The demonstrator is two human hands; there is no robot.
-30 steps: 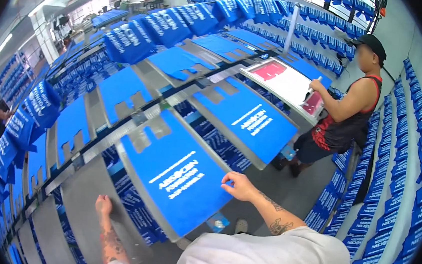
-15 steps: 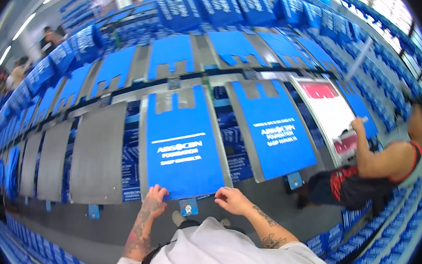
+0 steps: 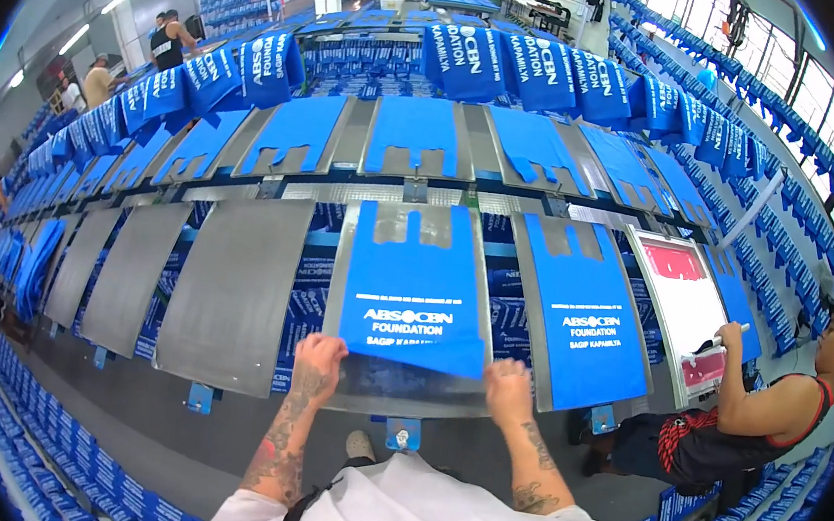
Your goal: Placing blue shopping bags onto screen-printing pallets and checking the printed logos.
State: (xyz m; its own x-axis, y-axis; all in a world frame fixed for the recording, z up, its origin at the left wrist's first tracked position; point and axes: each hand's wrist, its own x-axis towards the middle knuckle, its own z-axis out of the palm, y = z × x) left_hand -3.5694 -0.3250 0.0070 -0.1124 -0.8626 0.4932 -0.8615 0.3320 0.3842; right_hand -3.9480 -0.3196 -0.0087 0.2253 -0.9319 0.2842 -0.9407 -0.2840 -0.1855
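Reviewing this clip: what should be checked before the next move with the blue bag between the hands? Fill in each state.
1. Left hand holding the near left corner of the blue bag: ok.
2. Right hand gripping the near right corner: cannot tell; it is right beside it.
3. Near edge raised off the gray board: ok.
4. Far end off the board: not ok, lying on it.
5. Co-worker's hand clear of this bag: ok.
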